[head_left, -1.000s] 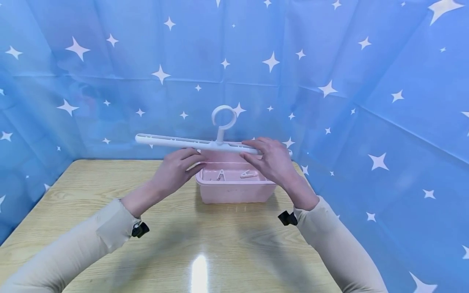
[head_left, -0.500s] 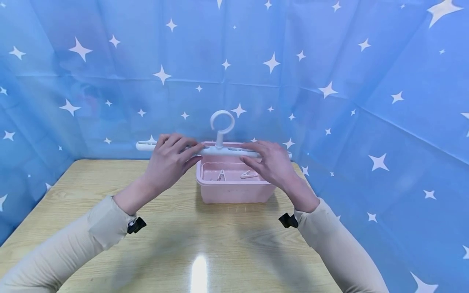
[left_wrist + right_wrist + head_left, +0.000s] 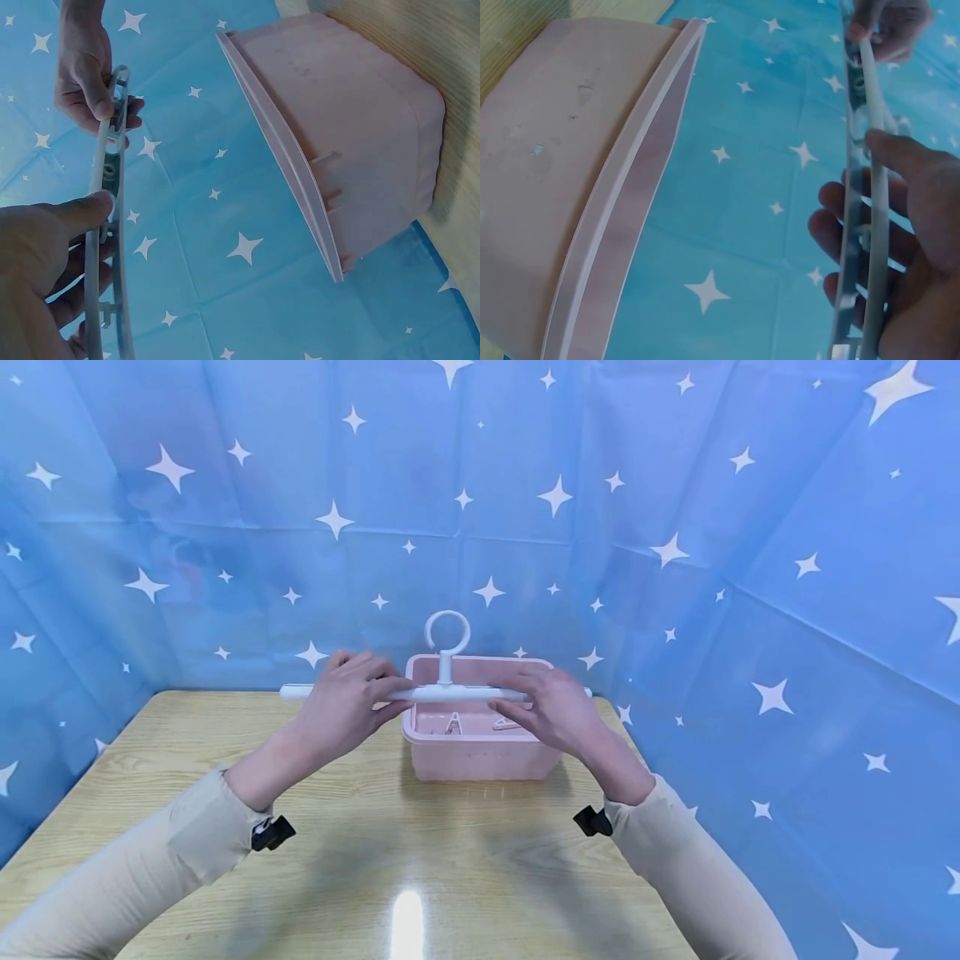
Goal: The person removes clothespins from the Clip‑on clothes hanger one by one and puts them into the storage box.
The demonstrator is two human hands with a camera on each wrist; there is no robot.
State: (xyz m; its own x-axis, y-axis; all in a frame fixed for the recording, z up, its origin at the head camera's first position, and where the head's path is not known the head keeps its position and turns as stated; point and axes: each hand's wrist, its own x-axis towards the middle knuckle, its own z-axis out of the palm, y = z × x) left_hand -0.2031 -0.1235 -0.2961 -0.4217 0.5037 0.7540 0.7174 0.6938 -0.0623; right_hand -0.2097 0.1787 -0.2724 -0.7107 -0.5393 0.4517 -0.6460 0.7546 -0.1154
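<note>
A white hanger point(image 3: 444, 693) with a straight bar and a round hook is held level above the pink basin point(image 3: 487, 762). My left hand point(image 3: 339, 700) grips the bar left of the hook, thumb and fingers on opposite sides. Right of the hook, my right hand point(image 3: 561, 708) holds the same bar. Both wrist views show the bar point(image 3: 92, 289) as two rails with a slot and small crosspieces between them. Inside the basin lie two pale clips, one standing clip point(image 3: 453, 724) and another point(image 3: 505, 724) partly hidden by my right hand.
The basin stands on a wooden table point(image 3: 360, 852) towards its back edge. A blue star-patterned cloth point(image 3: 262, 527) hangs behind and at both sides. A black device point(image 3: 273, 833) is strapped at my left wrist, and a similar one point(image 3: 592, 821) at my right.
The hanger has come down and levelled out, its slot turning out of sight in the head view. My left hand has shifted left and over the bar; my right hand has lowered slightly.
</note>
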